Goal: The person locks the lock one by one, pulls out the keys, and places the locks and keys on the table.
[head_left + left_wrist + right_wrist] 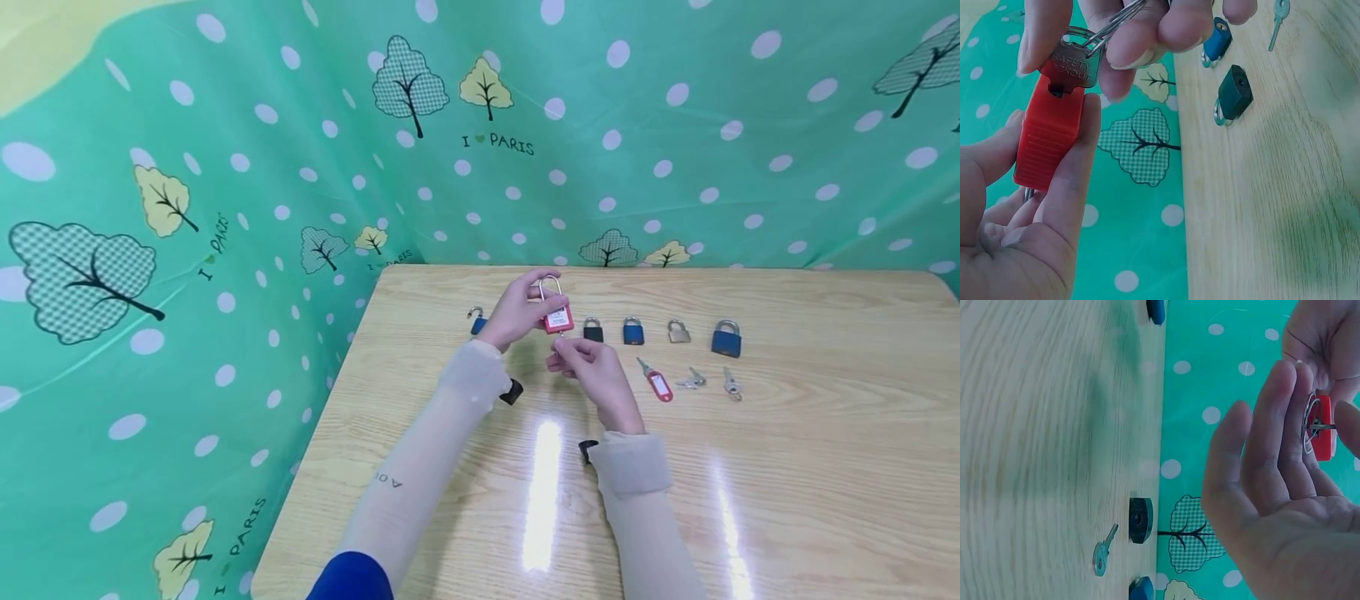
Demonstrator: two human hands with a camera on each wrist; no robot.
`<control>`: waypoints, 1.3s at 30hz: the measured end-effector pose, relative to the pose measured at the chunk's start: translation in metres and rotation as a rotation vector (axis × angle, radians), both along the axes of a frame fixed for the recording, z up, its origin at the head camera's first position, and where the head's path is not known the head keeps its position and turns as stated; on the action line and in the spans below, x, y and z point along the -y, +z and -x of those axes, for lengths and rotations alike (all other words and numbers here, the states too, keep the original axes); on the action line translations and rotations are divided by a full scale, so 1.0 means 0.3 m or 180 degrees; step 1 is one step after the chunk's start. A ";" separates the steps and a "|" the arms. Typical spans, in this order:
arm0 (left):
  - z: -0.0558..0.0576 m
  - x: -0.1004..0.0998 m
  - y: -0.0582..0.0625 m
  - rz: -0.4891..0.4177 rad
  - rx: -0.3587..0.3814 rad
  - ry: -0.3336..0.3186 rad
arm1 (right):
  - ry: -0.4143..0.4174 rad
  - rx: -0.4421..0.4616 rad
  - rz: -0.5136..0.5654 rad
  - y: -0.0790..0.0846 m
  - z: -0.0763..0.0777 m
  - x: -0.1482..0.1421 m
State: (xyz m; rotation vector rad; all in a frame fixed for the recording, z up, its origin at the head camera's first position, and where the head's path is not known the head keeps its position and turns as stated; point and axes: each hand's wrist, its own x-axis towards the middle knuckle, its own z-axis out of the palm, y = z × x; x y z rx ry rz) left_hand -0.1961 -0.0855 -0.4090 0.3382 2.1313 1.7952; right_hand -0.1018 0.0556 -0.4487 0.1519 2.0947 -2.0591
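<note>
Pinching fingers (1138, 40); "SAFETY"-stamped key (1075, 67) at red padlock (1050, 137)

2 pale sleeves (423, 450), thick cuffs (633, 462) — dark lettering (387, 480), blue upper fabric (352, 577) on left arm — 2 black wrist pieces (512, 392).

And it's vivid red for the held padlock (557, 327), white on its label (558, 317), silver on its shackle (551, 277), silver-grey on the key (1074, 67)! Green cloth (517, 217) comes splashed with whitish dots (618, 54), checked trees (405, 82) and plain yellow ones (480, 87). Pale wood grain streaks the surface (840, 392). Now black padlock (592, 334), blue padlock (633, 334), tan padlock (679, 336), deep-blue padlock (726, 343), red key tag (659, 386) framing white, and cream sleeves (423, 446), one giving way to royal blue!
</note>
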 end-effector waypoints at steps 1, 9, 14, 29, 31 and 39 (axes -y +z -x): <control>0.000 -0.001 0.000 0.0004 -0.0002 0.0001 | -0.0025 -0.0011 -0.0014 -0.001 0.000 0.002; -0.003 -0.006 -0.005 0.0018 -0.0026 -0.0031 | -0.0131 -0.0110 -0.0046 -0.010 0.008 0.006; 0.003 -0.007 -0.009 0.0043 -0.0027 -0.0063 | -0.0121 -0.0105 -0.0061 -0.012 0.006 0.002; 0.009 -0.012 -0.009 -0.0042 -0.0012 -0.0042 | -0.0161 0.0062 0.0533 -0.005 0.006 0.003; 0.008 -0.016 -0.008 -0.0046 -0.0012 -0.0080 | -0.0175 0.0120 0.0713 -0.006 0.006 0.001; 0.004 -0.028 -0.011 -0.0022 -0.0051 -0.0080 | -0.0307 0.0097 0.0671 -0.016 0.010 0.013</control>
